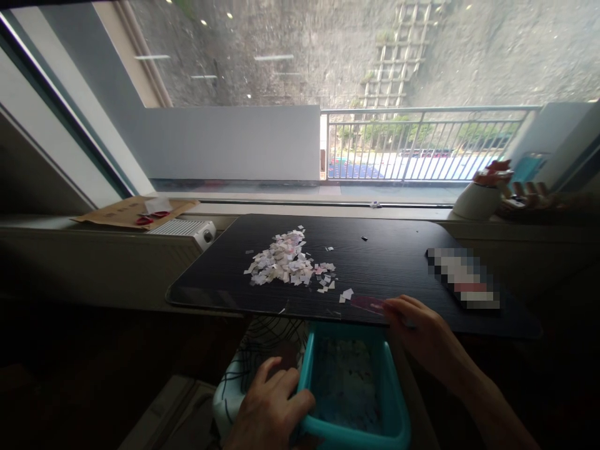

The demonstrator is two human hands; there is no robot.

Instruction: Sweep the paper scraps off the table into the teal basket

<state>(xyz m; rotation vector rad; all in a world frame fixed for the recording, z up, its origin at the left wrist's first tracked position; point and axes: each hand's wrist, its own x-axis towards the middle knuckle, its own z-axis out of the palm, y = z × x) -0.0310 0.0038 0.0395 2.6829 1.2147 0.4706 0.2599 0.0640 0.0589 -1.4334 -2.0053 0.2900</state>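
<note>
A dim room faces a large window (262, 81), with a black desk (398, 262) set against the sill. Clock positions are read about the middle of the desk, with twelve toward the window. A heap of small paper scraps (284, 259) lies at nine to ten o'clock, thinning into a few loose pieces (345, 294) near the edge at six. A blurred-out dark object (462, 278) rests at three; a white pot (475, 197) stands on the sill at two; red-handled scissors (152, 218) lie beyond the desk at ten.

At six o'clock, below the near edge, is a turquoise bin (398, 403); its contents are too dim to identify. The left hand (276, 400), at seven, is partly curled, gripping the bin's left rim between thumb and fingers. The right hand (417, 322), at four to five, is closed in a pinch on a thin, pinkish see-through sheet (368, 304), which lies low over the edge just beside the loose pieces.

The step in hand appears to be sweeping scraps toward the bin. The next move probably calls for a steady bin and a flat, gentle draw of the sheet, lest light pieces scatter.
</note>
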